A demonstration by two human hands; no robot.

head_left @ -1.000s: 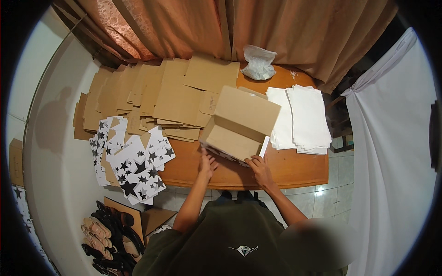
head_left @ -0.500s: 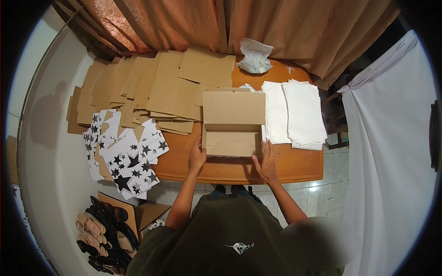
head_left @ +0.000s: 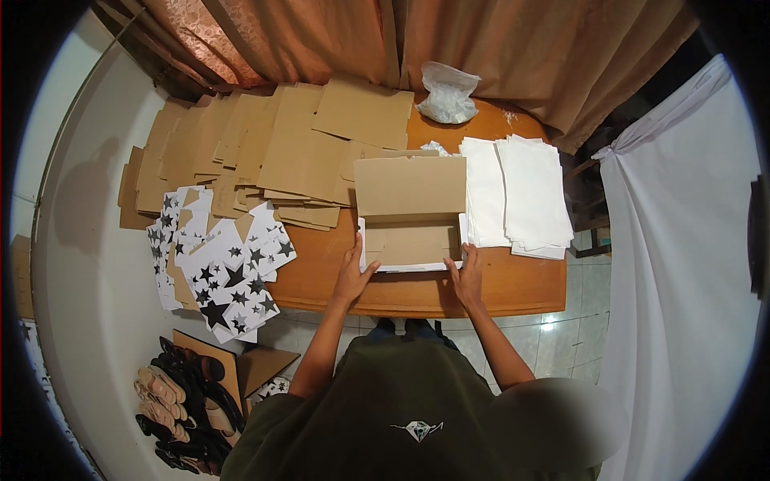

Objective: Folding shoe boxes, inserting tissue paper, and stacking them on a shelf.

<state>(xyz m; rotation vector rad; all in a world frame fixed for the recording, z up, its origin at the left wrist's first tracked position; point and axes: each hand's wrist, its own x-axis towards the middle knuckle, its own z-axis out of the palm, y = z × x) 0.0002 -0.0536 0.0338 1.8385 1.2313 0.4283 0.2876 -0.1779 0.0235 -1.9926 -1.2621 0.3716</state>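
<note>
Nearest, the person's own forearms come up from the lower edge to the cardboard box (head_left: 411, 216), which sits on the wooden table (head_left: 497, 284) w/ its front edge close to the table's near rim; left hand (head_left: 353, 272) is pressed flat against the box's lower left corner, fingers spread and thumb out, not clenched; right hand (head_left: 467, 272) does the same at the lower right corner, fingers laid on the box's edge; each hand steadies a side, prob. to keep the half-folded box square while it's shaped. The box's brown lid panel stands open toward the far side, its white outer face showing as a thin strip along the near edge.

Left of the box, hanging over the table's side, lie white flat box blanks w/ black stars (head_left: 228, 276), fanned in a loose pile, likely so they're easy to pick off one at a time; below those, on the floor, shoes (head_left: 180, 401) beside a brown board. Right of the box, just beside it, a stack of white sheets (head_left: 517, 196), overlapped and within reach of the right hand. Beyond the box to the left, plain brown cardboard blanks (head_left: 265, 152) spread in overlapping rows; beyond it to the far right, a crumpled clear plastic bag (head_left: 447, 92) near the curtain (head_left: 481, 48).
</note>
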